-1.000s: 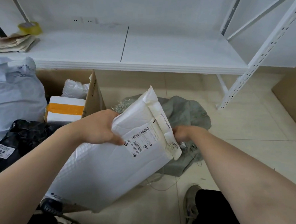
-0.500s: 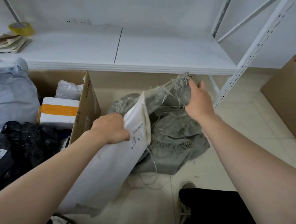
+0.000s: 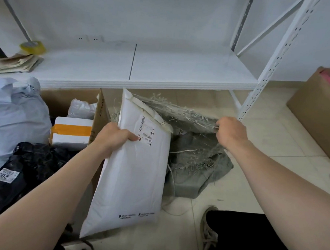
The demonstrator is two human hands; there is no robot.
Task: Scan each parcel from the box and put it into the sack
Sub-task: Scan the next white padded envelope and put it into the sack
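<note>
White parcel held up at the mouth of the sack.

My left hand [image 3: 114, 139] grips the white parcel [image 3: 136, 177] by its left edge at centre frame, label facing me, top end against the grey sack [image 3: 194, 165]. My right hand [image 3: 230, 131] pinches the sack's frayed rim at centre right. The cardboard box [image 3: 101, 117] stands just left, with more parcels inside.

A white shelf board [image 3: 183, 71] spans twelve o'clock; at ten o'clock on it sits a yellow tape roll [image 3: 32, 47], just beside a stack of brown papers [image 3: 13, 64]. A perforated white upright [image 3: 274, 60] rises at one o'clock. A brown carton [image 3: 315, 118] stands at three o'clock, a worn shoe [image 3: 208, 233] at five.
</note>
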